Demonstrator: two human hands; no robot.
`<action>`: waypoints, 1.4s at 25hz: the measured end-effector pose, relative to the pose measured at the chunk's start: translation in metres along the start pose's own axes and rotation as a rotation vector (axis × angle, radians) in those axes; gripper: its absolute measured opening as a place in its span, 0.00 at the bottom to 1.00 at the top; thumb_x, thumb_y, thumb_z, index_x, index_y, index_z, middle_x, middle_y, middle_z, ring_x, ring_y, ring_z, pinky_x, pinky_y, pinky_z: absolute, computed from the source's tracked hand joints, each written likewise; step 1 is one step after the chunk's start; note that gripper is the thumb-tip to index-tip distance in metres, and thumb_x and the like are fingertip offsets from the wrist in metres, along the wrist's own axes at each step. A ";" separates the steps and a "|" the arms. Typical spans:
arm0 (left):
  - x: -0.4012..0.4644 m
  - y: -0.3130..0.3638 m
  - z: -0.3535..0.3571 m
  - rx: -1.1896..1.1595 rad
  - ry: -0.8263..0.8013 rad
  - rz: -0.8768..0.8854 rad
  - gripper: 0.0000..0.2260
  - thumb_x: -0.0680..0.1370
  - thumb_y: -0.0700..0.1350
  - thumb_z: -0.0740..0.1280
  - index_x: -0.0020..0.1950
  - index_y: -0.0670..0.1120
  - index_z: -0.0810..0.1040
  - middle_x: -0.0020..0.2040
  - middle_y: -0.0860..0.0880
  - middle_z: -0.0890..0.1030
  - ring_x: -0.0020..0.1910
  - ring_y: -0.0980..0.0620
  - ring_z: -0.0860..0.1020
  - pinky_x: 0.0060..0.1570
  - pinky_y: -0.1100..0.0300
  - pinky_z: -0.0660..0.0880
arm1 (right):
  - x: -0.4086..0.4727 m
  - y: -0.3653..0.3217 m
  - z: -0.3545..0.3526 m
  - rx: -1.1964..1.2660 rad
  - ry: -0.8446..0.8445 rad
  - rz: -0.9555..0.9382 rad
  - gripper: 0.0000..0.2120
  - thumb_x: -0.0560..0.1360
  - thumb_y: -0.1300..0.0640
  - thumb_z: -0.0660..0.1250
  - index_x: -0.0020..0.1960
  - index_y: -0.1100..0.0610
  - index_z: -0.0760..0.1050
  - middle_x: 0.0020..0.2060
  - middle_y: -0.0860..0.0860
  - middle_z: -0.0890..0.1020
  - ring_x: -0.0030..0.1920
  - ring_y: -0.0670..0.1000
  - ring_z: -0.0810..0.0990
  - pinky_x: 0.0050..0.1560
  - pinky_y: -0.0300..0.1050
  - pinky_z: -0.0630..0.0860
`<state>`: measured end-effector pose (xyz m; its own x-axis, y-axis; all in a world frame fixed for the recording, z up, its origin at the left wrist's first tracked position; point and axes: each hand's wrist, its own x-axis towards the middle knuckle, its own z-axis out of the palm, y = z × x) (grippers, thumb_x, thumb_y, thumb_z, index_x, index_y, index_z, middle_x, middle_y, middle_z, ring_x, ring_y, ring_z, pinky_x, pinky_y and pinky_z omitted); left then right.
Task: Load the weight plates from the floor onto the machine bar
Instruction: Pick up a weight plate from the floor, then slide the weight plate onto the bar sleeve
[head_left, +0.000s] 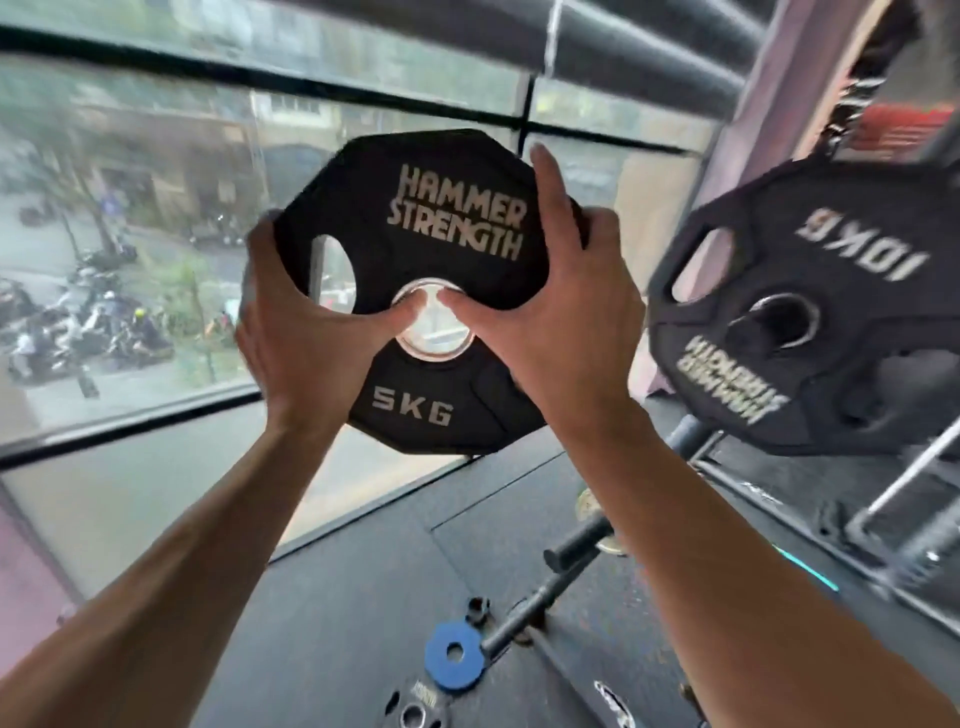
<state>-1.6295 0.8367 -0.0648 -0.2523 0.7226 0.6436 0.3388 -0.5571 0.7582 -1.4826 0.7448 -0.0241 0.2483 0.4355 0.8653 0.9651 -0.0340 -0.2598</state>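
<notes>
I hold a black 5 kg Hammer Strength plate (441, 218) up at chest height in front of the window. My left hand (306, 332) grips its left edge, thumb at the steel centre hole. My right hand (561, 317) grips its right edge, thumb also at the hole and forefinger stretched up the face. A black 10 kg plate (810, 312) hangs on the machine bar to the right, its lettering upside down. On the floor below lie a small blue plate (454, 656) and the top of a black plate (415, 712).
A large window (156, 234) fills the left and far side. Black rubber flooring (363, 571) lies underneath. A dark bar (571, 551) on the floor runs diagonally past the blue plate. The machine's frame and steel rods (909, 467) stand at the right, and a small black collar (477, 609) lies nearby.
</notes>
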 end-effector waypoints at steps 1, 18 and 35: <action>0.001 0.024 -0.005 -0.015 -0.012 0.026 0.49 0.55 0.67 0.79 0.70 0.50 0.68 0.65 0.54 0.79 0.65 0.50 0.76 0.65 0.54 0.69 | 0.008 -0.002 -0.025 -0.021 0.035 -0.002 0.51 0.61 0.28 0.71 0.78 0.45 0.60 0.54 0.54 0.75 0.48 0.55 0.80 0.43 0.46 0.76; -0.157 0.334 -0.026 -0.550 -0.326 0.219 0.40 0.61 0.69 0.76 0.68 0.54 0.71 0.60 0.64 0.79 0.61 0.64 0.76 0.64 0.58 0.72 | -0.009 0.044 -0.410 -0.287 0.208 0.189 0.54 0.58 0.30 0.75 0.78 0.38 0.55 0.56 0.47 0.71 0.55 0.46 0.74 0.56 0.43 0.73; -0.334 0.427 0.002 -0.711 -0.717 0.108 0.32 0.65 0.68 0.76 0.63 0.64 0.68 0.58 0.63 0.79 0.58 0.59 0.78 0.60 0.55 0.74 | -0.103 0.126 -0.570 -0.473 0.177 0.424 0.49 0.59 0.37 0.79 0.75 0.37 0.62 0.52 0.50 0.74 0.54 0.51 0.76 0.57 0.54 0.77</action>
<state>-1.3988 0.3582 0.0435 0.4306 0.5992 0.6750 -0.3488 -0.5792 0.7368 -1.3386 0.1832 0.0980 0.5863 0.1439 0.7972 0.7032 -0.5790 -0.4127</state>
